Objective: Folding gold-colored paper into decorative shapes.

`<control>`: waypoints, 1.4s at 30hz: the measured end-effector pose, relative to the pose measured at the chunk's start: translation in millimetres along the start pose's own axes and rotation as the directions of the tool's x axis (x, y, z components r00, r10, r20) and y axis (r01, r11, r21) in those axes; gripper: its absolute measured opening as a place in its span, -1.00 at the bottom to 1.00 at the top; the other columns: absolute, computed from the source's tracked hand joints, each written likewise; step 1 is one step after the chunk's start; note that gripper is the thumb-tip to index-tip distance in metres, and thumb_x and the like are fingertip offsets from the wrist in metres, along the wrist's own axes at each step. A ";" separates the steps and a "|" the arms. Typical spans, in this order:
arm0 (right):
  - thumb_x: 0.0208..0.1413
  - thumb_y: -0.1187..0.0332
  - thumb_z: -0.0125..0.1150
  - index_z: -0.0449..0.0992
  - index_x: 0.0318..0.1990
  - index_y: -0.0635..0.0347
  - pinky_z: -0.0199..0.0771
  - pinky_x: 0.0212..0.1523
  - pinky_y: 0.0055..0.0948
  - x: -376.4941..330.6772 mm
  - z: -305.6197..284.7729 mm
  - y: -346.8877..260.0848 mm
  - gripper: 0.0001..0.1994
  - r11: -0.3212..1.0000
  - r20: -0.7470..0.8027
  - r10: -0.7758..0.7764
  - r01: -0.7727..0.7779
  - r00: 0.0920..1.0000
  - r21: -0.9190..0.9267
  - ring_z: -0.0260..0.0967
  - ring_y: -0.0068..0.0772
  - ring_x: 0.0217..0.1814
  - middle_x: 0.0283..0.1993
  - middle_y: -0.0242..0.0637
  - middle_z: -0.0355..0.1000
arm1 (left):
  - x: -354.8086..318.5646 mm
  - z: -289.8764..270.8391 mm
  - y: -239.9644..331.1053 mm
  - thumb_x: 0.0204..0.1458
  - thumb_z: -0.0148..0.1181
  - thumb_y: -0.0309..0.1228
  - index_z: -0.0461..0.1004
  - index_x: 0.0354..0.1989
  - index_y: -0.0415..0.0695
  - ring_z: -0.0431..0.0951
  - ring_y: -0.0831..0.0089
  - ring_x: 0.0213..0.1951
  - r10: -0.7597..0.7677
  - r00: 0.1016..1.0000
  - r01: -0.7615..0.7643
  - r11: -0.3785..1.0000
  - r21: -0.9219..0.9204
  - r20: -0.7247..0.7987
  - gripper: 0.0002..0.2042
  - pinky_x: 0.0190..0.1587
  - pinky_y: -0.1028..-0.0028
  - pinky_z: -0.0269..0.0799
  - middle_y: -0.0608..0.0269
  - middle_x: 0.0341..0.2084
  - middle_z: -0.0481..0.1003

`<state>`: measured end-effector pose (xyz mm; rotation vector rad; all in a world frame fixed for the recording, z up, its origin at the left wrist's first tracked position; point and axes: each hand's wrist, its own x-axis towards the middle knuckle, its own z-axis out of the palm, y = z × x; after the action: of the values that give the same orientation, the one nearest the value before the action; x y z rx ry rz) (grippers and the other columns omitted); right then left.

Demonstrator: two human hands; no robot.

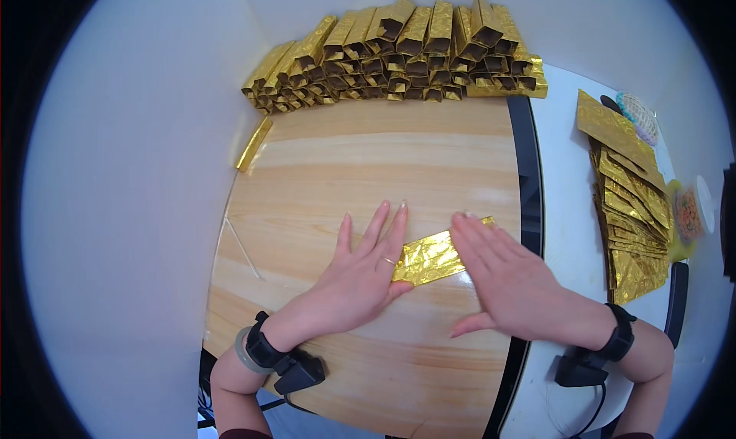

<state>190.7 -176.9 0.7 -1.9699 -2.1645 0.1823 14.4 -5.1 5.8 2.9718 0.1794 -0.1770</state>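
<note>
A flat, creased piece of gold foil card lies on the wooden table between my hands. My left hand rests at its left end, fingers stretched and spread, with a ring on one finger. Across its right end lies my right hand, palm down, fingers straight and side by side, thumb held apart. Part of the card is hidden under the hands. Neither hand grips it.
Many gold foil box tubes are stacked along the table's far edge. One gold strip lies at the left edge, a thin clear stick below it. Flat gold sheets are piled on the white surface at right, beside a clear tub.
</note>
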 end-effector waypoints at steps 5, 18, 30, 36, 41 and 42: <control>-0.12 -0.39 -0.01 0.03 0.23 0.62 -0.12 0.41 -0.22 -8.4 -7.8 1.3 0.10 0.997 0.010 0.036 -0.035 0.999 -0.070 -0.11 0.00 0.45 0.34 0.20 -0.01 | -0.9 -0.6 -1.1 0.14 0.03 -0.17 -0.32 0.35 -0.34 -0.32 -0.05 0.40 -0.053 0.998 0.052 0.998 0.032 0.030 -0.19 0.27 -0.25 -0.32 -0.14 0.37 -0.27; -0.09 -0.39 -0.01 0.00 0.25 0.60 -0.14 0.42 -0.21 1.3 -1.7 1.9 0.09 0.996 0.022 -0.064 0.062 0.998 0.063 -0.14 0.00 0.46 0.37 0.20 -0.05 | 0.0 0.1 -3.1 0.19 -0.07 -0.08 -0.18 0.34 -0.37 -0.29 0.03 0.41 -0.031 0.999 0.029 0.997 0.065 0.026 -0.26 0.28 -0.21 -0.27 -0.15 0.37 -0.21; -0.10 -0.45 -0.10 0.02 0.24 0.64 -0.20 0.43 -0.21 14.2 2.0 -28.4 0.13 1.000 0.051 -0.012 0.012 0.999 0.001 -0.15 0.01 0.46 0.37 0.24 -0.07 | 0.2 1.1 -6.7 0.20 -0.11 -0.07 -0.19 0.34 -0.38 -0.30 0.02 0.41 0.012 1.000 -0.013 0.998 0.056 0.028 -0.27 0.28 -0.20 -0.28 -0.16 0.37 -0.22; -0.08 -0.42 -0.08 -0.05 0.28 0.58 -0.20 0.43 -0.21 5.0 -2.7 -2.5 0.11 0.997 0.094 -0.078 0.075 0.993 0.035 -0.18 -0.04 0.48 0.39 0.18 -0.10 | -3.1 0.5 -5.4 0.21 -0.13 -0.08 -0.24 0.35 -0.34 -0.34 -0.05 0.40 -0.015 0.999 0.014 1.000 0.024 0.034 -0.27 0.28 -0.23 -0.34 -0.18 0.37 -0.26; -0.08 -0.42 -0.09 0.01 0.25 0.61 -0.15 0.42 -0.20 -7.1 -14.6 6.2 0.09 0.989 0.076 -0.027 0.038 0.997 -0.145 -0.13 -0.04 0.46 0.36 0.18 -0.02 | -2.3 1.0 -5.5 0.21 -0.13 -0.08 -0.25 0.35 -0.34 -0.35 -0.06 0.40 -0.028 0.999 0.027 0.999 0.031 0.038 -0.26 0.28 -0.23 -0.34 -0.18 0.37 -0.26; -0.08 -0.42 -0.09 0.01 0.25 0.61 -0.15 0.42 -0.20 -5.5 -15.1 1.3 0.09 0.988 0.074 -0.030 0.040 0.997 -0.147 -0.13 -0.04 0.46 0.36 0.18 -0.02 | -2.2 -0.5 -4.2 0.21 -0.13 -0.08 -0.25 0.35 -0.34 -0.35 -0.06 0.40 -0.023 0.999 0.022 0.999 0.037 0.042 -0.26 0.28 -0.23 -0.34 -0.18 0.37 -0.27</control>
<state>196.0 -183.0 14.7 -2.0307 -2.3182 0.0889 11.8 -1.1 5.9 3.0007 0.2069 -0.2482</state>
